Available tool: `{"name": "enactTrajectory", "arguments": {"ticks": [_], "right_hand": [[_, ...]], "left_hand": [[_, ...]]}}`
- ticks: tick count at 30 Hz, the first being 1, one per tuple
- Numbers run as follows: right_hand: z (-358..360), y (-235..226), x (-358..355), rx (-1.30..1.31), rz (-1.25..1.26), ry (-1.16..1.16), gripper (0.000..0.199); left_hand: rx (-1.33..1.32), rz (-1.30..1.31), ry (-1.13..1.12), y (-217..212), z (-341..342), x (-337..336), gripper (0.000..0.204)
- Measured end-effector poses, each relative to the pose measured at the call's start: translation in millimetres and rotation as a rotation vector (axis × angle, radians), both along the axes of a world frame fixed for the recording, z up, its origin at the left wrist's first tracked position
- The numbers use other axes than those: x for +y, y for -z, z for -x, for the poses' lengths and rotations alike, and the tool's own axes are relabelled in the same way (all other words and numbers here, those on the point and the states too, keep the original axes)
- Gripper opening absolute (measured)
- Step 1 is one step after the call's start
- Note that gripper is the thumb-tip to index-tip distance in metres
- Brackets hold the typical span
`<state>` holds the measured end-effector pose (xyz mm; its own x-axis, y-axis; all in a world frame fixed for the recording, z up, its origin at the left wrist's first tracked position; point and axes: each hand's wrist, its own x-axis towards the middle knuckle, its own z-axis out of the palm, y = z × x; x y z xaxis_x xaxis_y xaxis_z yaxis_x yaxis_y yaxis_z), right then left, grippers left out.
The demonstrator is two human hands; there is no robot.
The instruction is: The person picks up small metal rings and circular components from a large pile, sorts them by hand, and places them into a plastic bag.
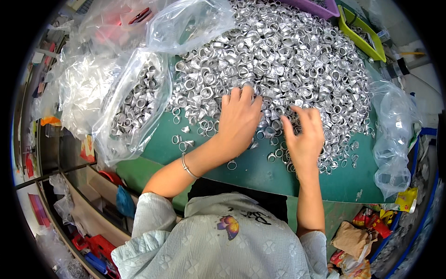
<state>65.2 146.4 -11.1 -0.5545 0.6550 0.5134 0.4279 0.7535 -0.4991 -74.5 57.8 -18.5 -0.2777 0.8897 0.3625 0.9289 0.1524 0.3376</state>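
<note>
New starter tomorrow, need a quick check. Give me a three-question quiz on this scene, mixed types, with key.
1. Which arm wears the bracelet?

2. True or false: both hands are inside a bag.

3. What colour is the tray farthest right?
A. red
B. lime green
C. white

Key
1. The left.
2. False: the left hand and right hand are at the rings on the table.
3. B.
</note>
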Motion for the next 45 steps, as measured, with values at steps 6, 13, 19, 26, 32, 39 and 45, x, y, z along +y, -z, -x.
{"name": "enactTrajectory", "arguments": {"ticks": [6,13,19,26,32,39,45], "right_hand": [[1,9,6,-0.191,-0.016,0.035,0.013],[-41,24,19,0.693,1.17,-0.07,0.013],[-48,-2,16,1.155,1.776,-0.302,0.021],[7,-3,8,0.129,0.546,-0.12,0.02],[46,1,15,-0.327,0.158,-0.042,0.016],[17,-4,25,-0.161,0.216,0.041,0.02],[-14,-3,35,-0.12,0.602,0.078,0.033]], "left_hand": [[0.039,-0.02,0.049,0,8,6,0.02],[-0.174,-0.119,0.01,9,3,-7,0.027],[-0.032,0.066,0.002,2,0,-20,0.032],[-0.073,-0.036,0.079,12,10,-26,0.026],[-0.899,-0.226,0.112,9,8,-29,0.011],[-2.198,-0.116,0.09,0,12,-48,0.014],[-1.199,-0.163,0.041,-18,12,-36,0.009]]}}
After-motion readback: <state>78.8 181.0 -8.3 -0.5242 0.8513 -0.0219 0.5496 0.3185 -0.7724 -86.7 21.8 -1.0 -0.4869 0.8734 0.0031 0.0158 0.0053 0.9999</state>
